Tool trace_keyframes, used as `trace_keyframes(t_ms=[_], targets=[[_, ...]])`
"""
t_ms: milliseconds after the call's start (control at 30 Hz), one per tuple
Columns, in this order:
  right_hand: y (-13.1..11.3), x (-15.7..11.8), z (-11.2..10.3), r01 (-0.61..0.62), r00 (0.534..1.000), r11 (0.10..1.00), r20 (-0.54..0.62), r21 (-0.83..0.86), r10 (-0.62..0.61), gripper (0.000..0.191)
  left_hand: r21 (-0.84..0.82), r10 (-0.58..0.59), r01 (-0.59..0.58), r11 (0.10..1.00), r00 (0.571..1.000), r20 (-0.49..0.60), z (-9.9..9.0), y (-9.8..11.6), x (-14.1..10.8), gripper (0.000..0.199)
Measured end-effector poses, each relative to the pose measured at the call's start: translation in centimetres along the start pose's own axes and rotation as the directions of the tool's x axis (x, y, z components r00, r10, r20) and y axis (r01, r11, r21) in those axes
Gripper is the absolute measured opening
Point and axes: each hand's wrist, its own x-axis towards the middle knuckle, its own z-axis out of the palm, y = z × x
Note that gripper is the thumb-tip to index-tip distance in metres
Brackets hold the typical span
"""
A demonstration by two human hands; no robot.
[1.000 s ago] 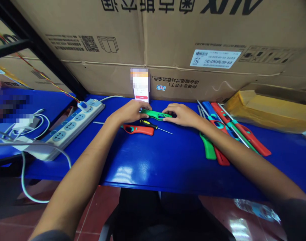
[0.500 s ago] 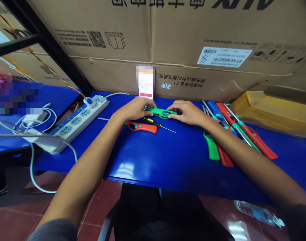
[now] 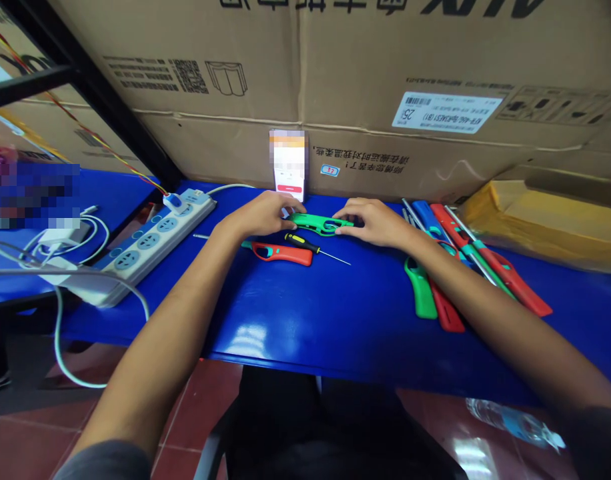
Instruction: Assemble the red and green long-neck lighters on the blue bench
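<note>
A green gas lighter (image 3: 313, 223) lies level between my hands near the back of the blue table. My left hand (image 3: 260, 217) has its fingertips at the lighter's left end. Around the right end, by the trigger opening, the fingers of my right hand (image 3: 373, 223) are pinched. Just in front of the lighter lies a black and yellow screwdriver (image 3: 303, 243), its thin shaft pointing right. A red gas lighter (image 3: 285, 254) rests nearer to me, with its metal tube partly hidden behind my left wrist.
Several red, green and blue lighters (image 3: 505, 267) lie at the right, partly behind my right forearm. A lit phone (image 3: 288, 167) leans on a large cardboard box (image 3: 355, 80). A power strip (image 3: 150, 243) with cables lies left. Below is a plastic bottle (image 3: 515, 423).
My left hand has shifted slightly left along the green lighter, so more of its end shows. My right hand keeps its grip. The view has moved a little.
</note>
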Motion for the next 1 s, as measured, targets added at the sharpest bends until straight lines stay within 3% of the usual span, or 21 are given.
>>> trace_keyframes(t_ms=[1000], targets=[[-1.0, 0.0, 0.9, 0.000, 1.000, 1.000, 0.019, -0.005, 0.001, 0.030, 0.052, -0.024, 0.022, 0.998, 0.999, 0.047, -0.5, 0.6, 0.0, 0.047]])
